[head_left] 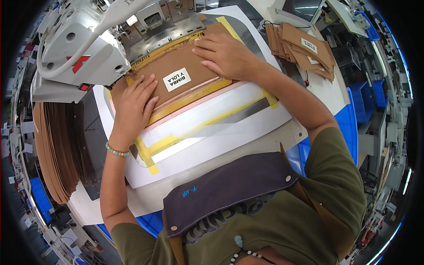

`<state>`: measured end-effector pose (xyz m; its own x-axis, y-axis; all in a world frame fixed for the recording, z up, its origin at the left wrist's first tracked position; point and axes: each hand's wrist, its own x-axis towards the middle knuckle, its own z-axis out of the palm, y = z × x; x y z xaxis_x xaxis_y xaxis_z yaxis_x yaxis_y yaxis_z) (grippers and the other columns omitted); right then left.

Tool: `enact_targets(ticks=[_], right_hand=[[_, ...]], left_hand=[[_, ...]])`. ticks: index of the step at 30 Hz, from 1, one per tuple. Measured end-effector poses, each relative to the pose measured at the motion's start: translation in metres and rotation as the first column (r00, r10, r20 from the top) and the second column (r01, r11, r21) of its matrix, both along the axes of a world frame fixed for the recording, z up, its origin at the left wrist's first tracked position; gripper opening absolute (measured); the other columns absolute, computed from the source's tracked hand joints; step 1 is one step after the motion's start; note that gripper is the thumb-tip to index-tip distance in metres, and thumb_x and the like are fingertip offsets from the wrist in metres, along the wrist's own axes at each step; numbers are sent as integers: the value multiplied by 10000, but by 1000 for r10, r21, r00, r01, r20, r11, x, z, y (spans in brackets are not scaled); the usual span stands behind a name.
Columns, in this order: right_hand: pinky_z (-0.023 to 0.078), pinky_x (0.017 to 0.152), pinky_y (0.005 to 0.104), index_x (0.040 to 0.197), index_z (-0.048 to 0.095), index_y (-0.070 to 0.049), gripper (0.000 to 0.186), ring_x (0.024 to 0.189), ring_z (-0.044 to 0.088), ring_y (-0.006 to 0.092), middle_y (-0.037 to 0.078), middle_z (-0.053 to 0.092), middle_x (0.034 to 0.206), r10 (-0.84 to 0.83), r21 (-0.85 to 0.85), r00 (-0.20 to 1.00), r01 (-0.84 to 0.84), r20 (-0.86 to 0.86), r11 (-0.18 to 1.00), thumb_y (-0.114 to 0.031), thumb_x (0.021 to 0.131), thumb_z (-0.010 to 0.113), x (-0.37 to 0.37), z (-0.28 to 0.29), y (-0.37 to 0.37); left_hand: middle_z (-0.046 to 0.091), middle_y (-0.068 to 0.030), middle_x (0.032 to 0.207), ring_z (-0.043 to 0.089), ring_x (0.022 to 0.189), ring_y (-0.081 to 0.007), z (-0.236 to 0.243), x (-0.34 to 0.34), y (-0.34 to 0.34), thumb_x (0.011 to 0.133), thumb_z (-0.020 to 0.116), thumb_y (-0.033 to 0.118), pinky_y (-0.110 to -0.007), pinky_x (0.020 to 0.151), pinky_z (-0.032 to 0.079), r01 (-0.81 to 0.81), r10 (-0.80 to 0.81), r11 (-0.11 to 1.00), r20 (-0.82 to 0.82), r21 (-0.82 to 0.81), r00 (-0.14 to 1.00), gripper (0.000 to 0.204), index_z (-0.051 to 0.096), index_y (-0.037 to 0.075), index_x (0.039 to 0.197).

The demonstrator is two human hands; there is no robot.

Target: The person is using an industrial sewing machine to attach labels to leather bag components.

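Outer left of the left grip: tall stack of brown, curved-edge sheets. Just above-left of it: bulky pale-grey sewing machine head. Left grip: fingers extended, thumb apart, laid on the panel, nothing clasped. Between both grips: flat brown rectangular panel with white label, set between yellow strips. Right grip: open, fingers slightly bent, resting on the panel's far right part, nothing clasped. Right of that: loose brown panel pile. Step looks like positioning/flattening; next move likely calls for even pressure, panel aligned, left fingers clear of machine.
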<state>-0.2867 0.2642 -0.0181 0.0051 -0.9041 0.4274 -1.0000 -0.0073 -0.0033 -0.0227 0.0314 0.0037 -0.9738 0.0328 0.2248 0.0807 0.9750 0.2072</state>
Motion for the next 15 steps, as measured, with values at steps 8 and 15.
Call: enact_targets(ticks=[8,15], right_hand=[[497,1008,410,1277,693,-49,335,1225,618,261,87,707,1333,4,-72,999,-7,-39,997,-252,1011,671,7,-3,-6],[507,962,386,1250,699,-50,315,1199,624,239,89,705,1359,3,-91,995,-12,-103,996,-256,1013,673,14,0,-8]], left_hand=[[620,-117,1528,593,1395,-358,-6,-11,6,1007,705,161,-452,1141,497,3,-6,999,-69,-38,998,413,659,41,1400],[583,-92,1577,548,1446,-336,-8,-9,7,1024,695,200,-454,1168,471,2,-4,998,-40,-64,999,448,639,67,1448]])
